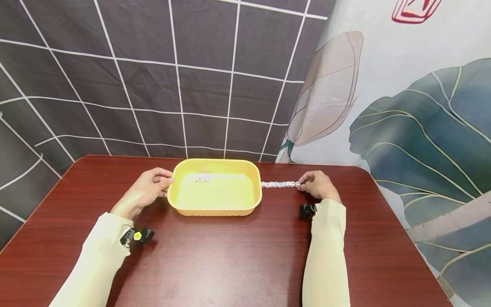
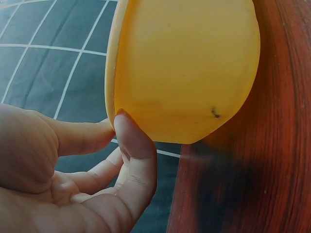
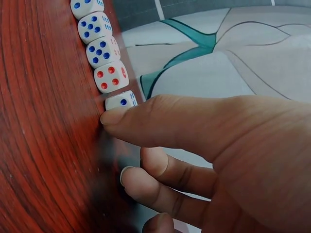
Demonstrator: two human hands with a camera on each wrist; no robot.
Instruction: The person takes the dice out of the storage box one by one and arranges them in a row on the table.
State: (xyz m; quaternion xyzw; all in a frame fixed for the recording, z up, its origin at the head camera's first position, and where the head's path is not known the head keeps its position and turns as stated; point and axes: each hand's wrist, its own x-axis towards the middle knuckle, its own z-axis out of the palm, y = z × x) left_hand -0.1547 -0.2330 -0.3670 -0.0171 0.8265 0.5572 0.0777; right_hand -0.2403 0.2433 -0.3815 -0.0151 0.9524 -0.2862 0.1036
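Row of dice: the white row (image 1: 279, 184) lies right of centre in the head frame, between the tray and the right hand, well apart from the left hand.
End die: the end die (image 3: 120, 100) is at the row's right end, with a narrow gap before its neighbour.
Right hand: this hand (image 1: 317, 186) pinches the end die at the fingertips.
Left hand: this hand (image 1: 143, 189), left of centre, is clamped with thumb and finger on the rim of the yellow tray (image 1: 214, 198).
Dice in tray: a small group (image 1: 203, 178) lies in the tray's upper left part.
Markings: in the right wrist view, one die shows four red dots, two show five blue.
Writing: the red mark (image 1: 416, 10) at upper right is cut by the frame; I cannot read it.
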